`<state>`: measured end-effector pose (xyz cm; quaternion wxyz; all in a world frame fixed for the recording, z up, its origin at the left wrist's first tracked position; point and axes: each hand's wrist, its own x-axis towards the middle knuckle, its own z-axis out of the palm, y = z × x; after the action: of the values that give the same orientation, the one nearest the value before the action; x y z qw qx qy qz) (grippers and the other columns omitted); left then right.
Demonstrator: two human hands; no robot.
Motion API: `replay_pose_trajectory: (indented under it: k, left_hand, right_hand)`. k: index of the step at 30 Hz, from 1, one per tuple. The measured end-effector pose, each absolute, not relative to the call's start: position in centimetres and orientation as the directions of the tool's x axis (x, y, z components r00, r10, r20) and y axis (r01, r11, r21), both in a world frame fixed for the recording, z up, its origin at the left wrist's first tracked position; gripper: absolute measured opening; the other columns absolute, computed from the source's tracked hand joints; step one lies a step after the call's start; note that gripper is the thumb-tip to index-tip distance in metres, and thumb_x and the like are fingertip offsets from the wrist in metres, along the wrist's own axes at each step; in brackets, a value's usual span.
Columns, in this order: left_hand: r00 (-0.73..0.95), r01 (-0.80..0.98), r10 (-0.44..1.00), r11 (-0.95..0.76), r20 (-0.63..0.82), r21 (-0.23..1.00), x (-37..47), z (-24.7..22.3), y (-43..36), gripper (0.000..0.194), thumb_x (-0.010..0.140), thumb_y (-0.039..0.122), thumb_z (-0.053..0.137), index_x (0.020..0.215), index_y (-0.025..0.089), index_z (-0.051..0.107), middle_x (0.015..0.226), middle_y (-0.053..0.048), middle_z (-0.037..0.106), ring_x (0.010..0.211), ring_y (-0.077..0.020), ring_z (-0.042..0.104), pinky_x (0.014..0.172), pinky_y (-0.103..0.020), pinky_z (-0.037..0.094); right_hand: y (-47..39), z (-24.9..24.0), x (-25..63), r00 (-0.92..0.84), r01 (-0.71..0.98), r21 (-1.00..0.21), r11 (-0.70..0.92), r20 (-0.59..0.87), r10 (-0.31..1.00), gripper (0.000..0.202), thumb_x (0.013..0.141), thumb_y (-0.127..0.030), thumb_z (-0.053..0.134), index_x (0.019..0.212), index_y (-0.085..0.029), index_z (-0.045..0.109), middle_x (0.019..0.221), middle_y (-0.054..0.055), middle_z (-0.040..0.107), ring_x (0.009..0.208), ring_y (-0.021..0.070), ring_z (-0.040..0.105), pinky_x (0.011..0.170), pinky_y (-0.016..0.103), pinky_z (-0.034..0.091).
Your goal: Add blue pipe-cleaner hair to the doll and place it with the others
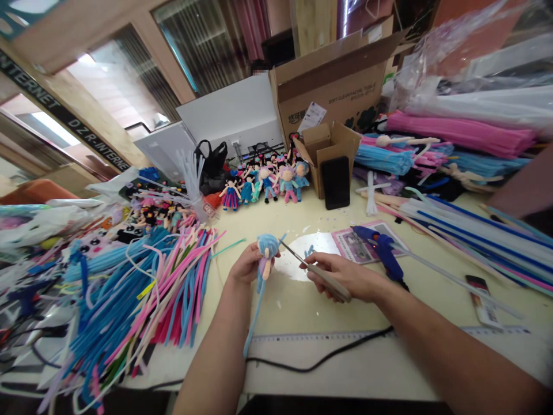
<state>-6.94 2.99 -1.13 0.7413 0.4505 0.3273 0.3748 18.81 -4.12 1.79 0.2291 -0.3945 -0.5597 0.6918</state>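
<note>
My left hand (246,264) holds a small pipe-cleaner doll (268,246) with light blue hair, a purple body and a peach limb. A long blue stem hangs from it toward the table's front edge. My right hand (326,275) is wrapped round the handle of scissors (330,283). Their thin metal blades point up and left, close to a short blue stem end at the doll's head. Whether the blades touch that stem is too small to tell. Below the hands lie a white sheet (298,271) and small blue offcuts (309,252).
Pipe cleaners (125,305) are heaped at left, with more bundles (458,132) at right. Finished dolls (264,181), a phone (336,183) and cardboard boxes (332,86) stand behind. A blue glue gun (386,253) lies right; a ruler (311,338) and black cable (319,364) cross the front.
</note>
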Motion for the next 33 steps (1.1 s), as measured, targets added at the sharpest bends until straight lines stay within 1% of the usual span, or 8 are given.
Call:
replay_pose_trajectory:
  k: [7,11,18,21,24,33]
  left_hand:
    - [0.524,-0.271,0.844,0.292,-0.115,0.917,-7.14,-1.42,3.11,0.035,0.058,0.038,0.078,0.075,0.010,0.067,0.075,-0.008,0.067,0.045,-0.0092,0.054,0.039,-0.019,0.041]
    - [0.531,-0.266,0.840,0.288,-0.109,0.920,-7.17,-1.44,3.14,0.037,0.057,0.040,0.078,0.076,0.010,0.067,0.075,-0.008,0.067,0.045,-0.0086,0.054,0.038,-0.018,0.040]
    - [0.529,-0.281,0.843,0.281,-0.096,0.918,-7.12,-1.27,3.08,0.034,0.058,0.038,0.078,0.073,0.009,0.067,0.074,-0.009,0.068,0.044,-0.0091,0.054,0.037,-0.018,0.041]
    - [0.532,-0.291,0.842,0.280,-0.089,0.915,-7.13,-1.29,3.11,0.032,0.058,0.036,0.078,0.072,0.009,0.067,0.074,-0.009,0.068,0.044,-0.0096,0.055,0.037,-0.018,0.041]
    - [0.526,-0.292,0.846,0.277,-0.088,0.916,-7.21,-1.42,3.20,0.033,0.058,0.036,0.078,0.073,0.009,0.067,0.075,-0.009,0.069,0.044,-0.0094,0.055,0.038,-0.018,0.041]
    - [0.494,-0.275,0.859,0.300,-0.133,0.914,-7.09,-1.30,3.32,0.035,0.055,0.035,0.080,0.075,0.008,0.068,0.071,-0.009,0.069,0.044,-0.0099,0.055,0.040,-0.019,0.042]
  right_hand:
    - [-4.06,1.28,18.89,-0.581,0.110,-0.962,-0.251,-0.267,0.769,0.041,0.082,-0.050,0.058,0.108,-0.019,0.053,0.068,-0.002,0.056,0.048,0.0078,0.051,0.043,0.020,0.042]
    - [-4.07,1.41,18.94,-0.583,0.110,-0.964,-0.240,-0.258,0.770,0.039,0.082,-0.049,0.058,0.106,-0.019,0.053,0.069,-0.002,0.055,0.048,0.0080,0.050,0.043,0.021,0.041]
    - [-4.07,1.55,18.92,-0.578,0.110,-0.962,-0.251,-0.267,0.771,0.038,0.081,-0.047,0.059,0.106,-0.019,0.053,0.068,-0.002,0.055,0.047,0.0072,0.049,0.043,0.020,0.040]
    - [-4.09,1.66,18.89,-0.575,0.097,-0.960,-0.264,-0.270,0.772,0.037,0.080,-0.045,0.061,0.105,-0.018,0.054,0.066,-0.002,0.055,0.045,0.0070,0.048,0.041,0.020,0.039]
    - [-4.18,1.82,18.73,-0.563,0.084,-0.957,-0.277,-0.275,0.779,0.036,0.081,-0.045,0.060,0.104,-0.018,0.054,0.063,-0.003,0.054,0.043,0.0068,0.046,0.039,0.019,0.038]
    - [-4.60,1.76,17.98,-0.515,0.082,-0.943,-0.323,-0.317,0.796,0.031,0.083,-0.047,0.057,0.097,-0.019,0.054,0.056,-0.004,0.053,0.040,0.0076,0.046,0.033,0.017,0.036]
